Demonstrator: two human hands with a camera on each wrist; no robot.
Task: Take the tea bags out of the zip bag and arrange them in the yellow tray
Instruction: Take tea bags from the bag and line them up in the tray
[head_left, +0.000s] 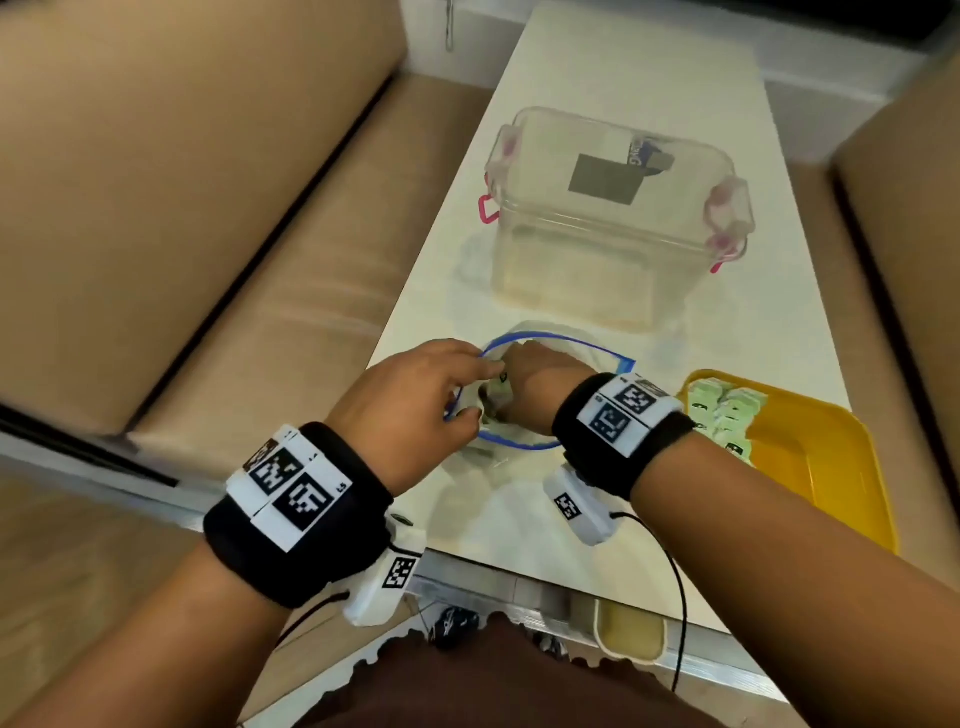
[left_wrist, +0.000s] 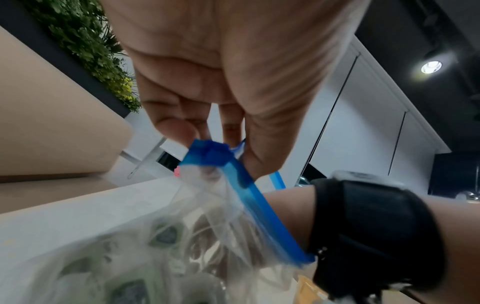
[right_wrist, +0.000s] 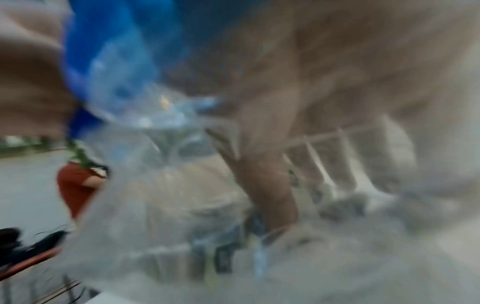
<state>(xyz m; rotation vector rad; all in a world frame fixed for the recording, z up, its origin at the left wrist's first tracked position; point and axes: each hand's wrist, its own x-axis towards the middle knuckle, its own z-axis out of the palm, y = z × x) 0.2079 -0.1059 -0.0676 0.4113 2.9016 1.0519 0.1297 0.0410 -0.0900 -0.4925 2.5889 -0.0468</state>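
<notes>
A clear zip bag with a blue zip rim stands open near the front of the white table. My left hand pinches the rim's left corner; the left wrist view shows my fingertips on the folded blue strip. Green-and-white tea bags show through the plastic. My right hand is down inside the bag. Its fingers reach among the tea bags, too blurred to show a grip. The yellow tray lies to the right with several tea bags in its far left corner.
A clear plastic box with pink latches stands behind the bag in the middle of the table. A beige sofa runs along the left, and another beige seat is on the right. The table's front edge is just below my wrists.
</notes>
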